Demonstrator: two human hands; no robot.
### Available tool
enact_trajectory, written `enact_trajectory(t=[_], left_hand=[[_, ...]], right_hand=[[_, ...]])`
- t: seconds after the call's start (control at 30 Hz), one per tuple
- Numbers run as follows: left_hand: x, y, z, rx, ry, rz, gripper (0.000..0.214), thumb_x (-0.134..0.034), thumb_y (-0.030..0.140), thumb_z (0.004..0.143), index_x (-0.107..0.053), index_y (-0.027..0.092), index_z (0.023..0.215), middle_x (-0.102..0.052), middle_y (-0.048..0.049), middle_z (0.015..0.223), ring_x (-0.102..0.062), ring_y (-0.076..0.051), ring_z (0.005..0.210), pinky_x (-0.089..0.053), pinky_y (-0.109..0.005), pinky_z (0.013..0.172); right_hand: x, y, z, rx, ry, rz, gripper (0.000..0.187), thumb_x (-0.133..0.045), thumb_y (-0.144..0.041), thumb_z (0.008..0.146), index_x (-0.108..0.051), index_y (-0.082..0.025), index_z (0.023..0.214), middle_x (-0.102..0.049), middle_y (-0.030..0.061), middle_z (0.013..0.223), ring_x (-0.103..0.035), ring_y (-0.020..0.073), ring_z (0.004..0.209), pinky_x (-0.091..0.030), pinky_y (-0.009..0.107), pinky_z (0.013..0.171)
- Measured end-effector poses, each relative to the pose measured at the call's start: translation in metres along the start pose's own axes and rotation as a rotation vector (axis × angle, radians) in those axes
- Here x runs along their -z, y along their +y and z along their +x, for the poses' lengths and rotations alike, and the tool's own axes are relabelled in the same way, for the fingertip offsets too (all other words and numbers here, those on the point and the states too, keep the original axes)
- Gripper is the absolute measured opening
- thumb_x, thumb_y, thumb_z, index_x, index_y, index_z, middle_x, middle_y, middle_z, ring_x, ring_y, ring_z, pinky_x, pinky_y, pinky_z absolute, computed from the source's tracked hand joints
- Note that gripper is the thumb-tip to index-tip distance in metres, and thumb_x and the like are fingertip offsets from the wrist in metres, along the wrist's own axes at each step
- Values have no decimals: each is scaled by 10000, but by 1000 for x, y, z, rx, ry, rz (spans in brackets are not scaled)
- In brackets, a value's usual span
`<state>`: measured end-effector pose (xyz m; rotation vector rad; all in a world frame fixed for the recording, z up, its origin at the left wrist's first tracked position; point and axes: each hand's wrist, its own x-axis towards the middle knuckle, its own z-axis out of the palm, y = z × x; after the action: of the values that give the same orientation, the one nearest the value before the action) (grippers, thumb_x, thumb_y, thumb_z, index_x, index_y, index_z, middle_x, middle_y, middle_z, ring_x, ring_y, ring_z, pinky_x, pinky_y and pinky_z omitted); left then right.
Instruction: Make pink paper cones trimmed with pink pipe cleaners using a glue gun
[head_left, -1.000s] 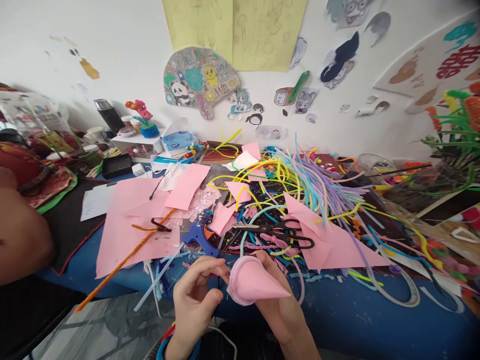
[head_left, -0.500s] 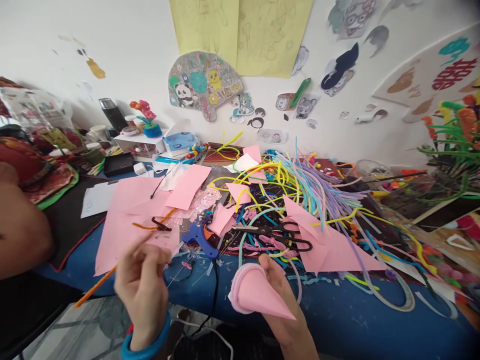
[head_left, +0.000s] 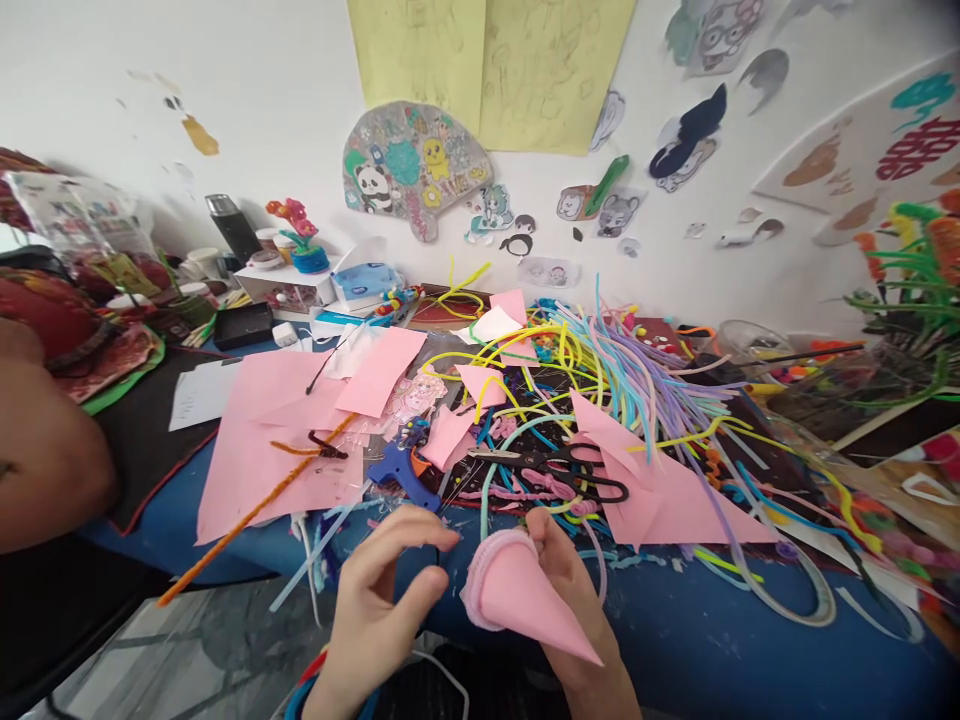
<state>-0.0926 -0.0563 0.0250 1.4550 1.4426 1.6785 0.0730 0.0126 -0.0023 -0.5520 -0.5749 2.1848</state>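
The pink cone [head_left: 531, 598] sits in the person's right hand [head_left: 574, 572], held out over the near edge of the bench [head_left: 720, 640], point slanting down towards the wearer. The right fingers are curled round its far side, tips near the wide end; just how they press I can't make out from here. The left hand [head_left: 369, 612] is beside that end, empty as far as I can see, thumb and forefinger parted and just short of the fuzzy trim [head_left: 474, 590]. I'd guess the cone weighs next to nothing, a thin sheet rolled hollow, so a hard squeeze would dent it and the sharp tip would bend first. The plush trim looks soft and grippy; the wide end, pinched lightly, seems the safest hold. Beyond the hands lie black scissors [head_left: 555, 467].
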Motion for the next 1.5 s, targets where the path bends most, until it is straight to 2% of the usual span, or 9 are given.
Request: enact_trajectory(t=[0.2,0.4,0.67,0.9,1.0,1.2,1.5], left_hand=[[-11,4,6,37,-70,-44,131,-628,192,897,-678,220,779,-642,6,719,-565,-149,716,-454,-257,690],[-14,9,5,112,-99,-14,186,-554,217,945,-578,212,760,-559,17,735,-512,-136,700,-407,-237,643],[-21,1,-5,118,-117,34,182,-373,214,1025,-474,249,879,-461,25,826,-448,-137,767,-372,-238,702],[-24,7,-5,252,-152,-31,241,-254,281,1048,-428,245,885,-528,-24,996,-499,-162,894,-395,-286,806],[-25,5,-4,200,-109,31,234,-260,245,1044,-432,247,886,-532,-21,990,-510,-160,901,-404,-284,811],[-29,-8,-7,-64,70,243,238,-308,97,998,-454,241,877,-555,-15,967,-548,-154,901,-425,-273,792],[-33,-14,-6,-127,215,280,263,-299,72,971,-463,237,846,-520,-13,895,-553,-187,886,-453,-335,788]], right_hand=[[0,1,-2,25,-8,-23,399,-844,-173,639,-485,-230,806,-482,-79,628,-379,81,545,-355,152,501],[1,1,-2,26,-20,-24,386,-835,-168,643,-491,-229,808,-490,-75,638,-381,82,555,-350,151,499],[1,1,-3,38,0,5,363,-817,-144,639,-513,-223,822,-460,-77,638,-374,74,547,-354,148,506],[-1,4,0,24,-30,11,329,-806,-140,645,-535,-216,814,-498,-66,657,-391,80,567,-349,145,509],[-1,5,1,18,-34,21,322,-794,-123,647,-538,-222,816,-515,-61,678,-410,86,593,-356,151,524],[-6,6,1,-6,-25,38,342,-792,-96,622,-530,-221,804,-516,-67,683,-417,85,605,-359,154,540],[-6,11,-1,-10,-33,-1,391,-836,-192,627,-492,-230,811,-506,-69,640,-395,92,565,-355,173,527]])
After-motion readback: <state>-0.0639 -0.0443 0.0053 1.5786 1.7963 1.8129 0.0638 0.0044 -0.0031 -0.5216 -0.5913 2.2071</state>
